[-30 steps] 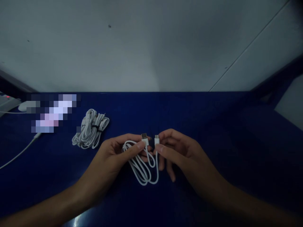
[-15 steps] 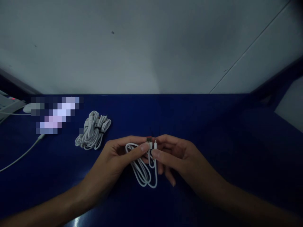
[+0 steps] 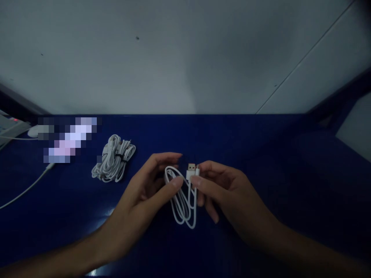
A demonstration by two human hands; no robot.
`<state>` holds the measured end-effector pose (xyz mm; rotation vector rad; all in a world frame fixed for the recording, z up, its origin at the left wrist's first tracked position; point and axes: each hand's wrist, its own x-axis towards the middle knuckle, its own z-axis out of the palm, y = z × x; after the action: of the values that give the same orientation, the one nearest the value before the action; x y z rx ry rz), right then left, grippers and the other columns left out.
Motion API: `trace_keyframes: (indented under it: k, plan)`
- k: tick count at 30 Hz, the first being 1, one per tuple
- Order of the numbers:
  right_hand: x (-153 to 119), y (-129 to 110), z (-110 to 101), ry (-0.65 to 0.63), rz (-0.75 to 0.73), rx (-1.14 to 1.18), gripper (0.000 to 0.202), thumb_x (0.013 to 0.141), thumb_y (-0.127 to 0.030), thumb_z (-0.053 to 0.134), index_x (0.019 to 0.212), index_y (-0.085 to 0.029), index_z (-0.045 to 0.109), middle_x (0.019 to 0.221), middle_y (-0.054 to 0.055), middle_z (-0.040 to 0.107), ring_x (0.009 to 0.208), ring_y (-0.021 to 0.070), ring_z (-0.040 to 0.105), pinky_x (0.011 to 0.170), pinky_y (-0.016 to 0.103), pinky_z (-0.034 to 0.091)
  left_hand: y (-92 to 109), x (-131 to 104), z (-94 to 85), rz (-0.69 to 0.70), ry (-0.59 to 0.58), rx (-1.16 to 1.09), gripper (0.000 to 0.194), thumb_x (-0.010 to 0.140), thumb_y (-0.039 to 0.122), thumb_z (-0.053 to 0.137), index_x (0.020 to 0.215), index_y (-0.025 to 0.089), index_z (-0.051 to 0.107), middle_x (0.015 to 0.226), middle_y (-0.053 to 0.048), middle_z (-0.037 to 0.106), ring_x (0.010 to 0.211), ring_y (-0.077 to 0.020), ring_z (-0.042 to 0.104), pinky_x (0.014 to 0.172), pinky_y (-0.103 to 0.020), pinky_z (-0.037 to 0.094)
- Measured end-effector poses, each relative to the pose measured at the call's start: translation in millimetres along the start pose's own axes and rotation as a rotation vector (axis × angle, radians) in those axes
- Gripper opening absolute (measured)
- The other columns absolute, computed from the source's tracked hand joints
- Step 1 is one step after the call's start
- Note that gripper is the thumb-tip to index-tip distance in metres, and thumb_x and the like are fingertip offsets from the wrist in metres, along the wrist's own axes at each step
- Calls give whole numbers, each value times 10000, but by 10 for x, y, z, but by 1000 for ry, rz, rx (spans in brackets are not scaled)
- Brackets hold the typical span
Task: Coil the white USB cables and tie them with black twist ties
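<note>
A white USB cable [image 3: 179,210], looped into a loose coil, is held over the blue table. My right hand [image 3: 223,189] pinches its two ends side by side between thumb and fingers. The USB-A plug [image 3: 191,170] and the slimmer connector [image 3: 197,171] point away from me, above the right thumb. My left hand [image 3: 153,181] is open around the coil's left side. Its thumb crosses in front of the loops, while the index finger stretches out above them. The left hand's other fingers are partly hidden behind the coil.
A bundle of white cables [image 3: 114,160] with black ties lies on the blue table [image 3: 232,135], left of my hands. Farther left are a blurred-out bright object [image 3: 72,139] with a cable attached and a power strip [image 3: 13,127]. A pale wall [image 3: 174,69] rises behind.
My left thumb and index finger have parted and let go of the USB-A plug. My right hand now pinches both ends together. The coil has shifted slightly right.
</note>
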<state>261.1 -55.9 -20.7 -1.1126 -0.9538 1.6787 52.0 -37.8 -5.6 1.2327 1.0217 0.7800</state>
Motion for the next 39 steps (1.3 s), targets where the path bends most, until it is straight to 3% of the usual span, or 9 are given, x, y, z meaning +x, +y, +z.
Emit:
trace_keyframes:
  k: [5, 10, 16, 21, 26, 30, 34, 39]
  plan:
    - [-24, 8, -7, -73, -43, 48, 100, 978, -318, 821, 1020, -233, 791, 764, -31, 739, 471, 49, 586, 446, 137, 506, 28, -49, 21, 17, -65, 38, 318, 989, 384, 801, 1302, 434, 784, 1685, 22, 451, 1450, -313, 560, 1158, -400, 531]
    - [-34, -16, 14, -92, -51, 46, 156, 976, -390, 830, 1019, -242, 806, 804, -16, 774, 474, 46, 579, 471, 149, 541, 48, -53, 32, -7, -153, 71, 436, 959, 358, 831, 1377, 458, 756, 1735, 7, 379, 1546, -372, 445, 1211, -493, 497]
    - [-53, -42, 25, -25, -64, -3, 101, 926, -271, 876, 937, -240, 780, 770, -1, 795, 608, 104, 691, 485, 138, 527, 17, -47, 53, 46, -221, 189, 475, 931, 330, 852, 1379, 447, 749, 1682, -12, 443, 1551, -383, 425, 1222, -508, 473]
    - [-86, -61, 41, 33, -94, -95, 130, 865, -240, 916, 925, -255, 801, 834, 9, 791, 707, 136, 707, 530, 173, 545, 25, -61, 99, 35, -261, 97, 500, 990, 256, 742, 1452, 442, 703, 1649, -42, 495, 1367, -344, 593, 1099, -475, 549]
    - [-110, -67, 32, 12, -176, -206, 78, 960, -371, 834, 958, -293, 846, 929, 20, 776, 702, 141, 669, 549, 232, 544, 102, -57, 71, -147, -269, -22, 473, 1052, 262, 622, 1499, 409, 676, 1610, -46, 578, 1352, -336, 606, 1130, -478, 498]
    - [-119, -53, 30, 0, -190, -285, 153, 996, -432, 787, 1034, -291, 832, 1057, 43, 775, 733, 151, 674, 545, 254, 534, -33, -34, 11, -308, -176, -301, 443, 1026, 317, 650, 1463, 330, 724, 1491, -82, 705, 1456, -389, 562, 1202, -532, 444]
    - [-117, -35, 39, 29, -134, -296, 193, 964, -400, 833, 991, -256, 707, 896, 2, 735, 716, 137, 657, 532, 225, 496, -143, -13, 9, -299, -135, -414, 466, 1020, 353, 681, 1483, 321, 714, 1541, -87, 685, 1516, -380, 521, 1281, -555, 348]
    - [-104, -49, 44, -40, -42, -323, 275, 996, -463, 788, 893, -230, 683, 754, -22, 683, 615, 108, 602, 488, 211, 451, 18, -16, 64, -227, -194, -271, 459, 1087, 382, 624, 1545, 390, 647, 1641, -21, 597, 1549, -335, 487, 1330, -521, 280]
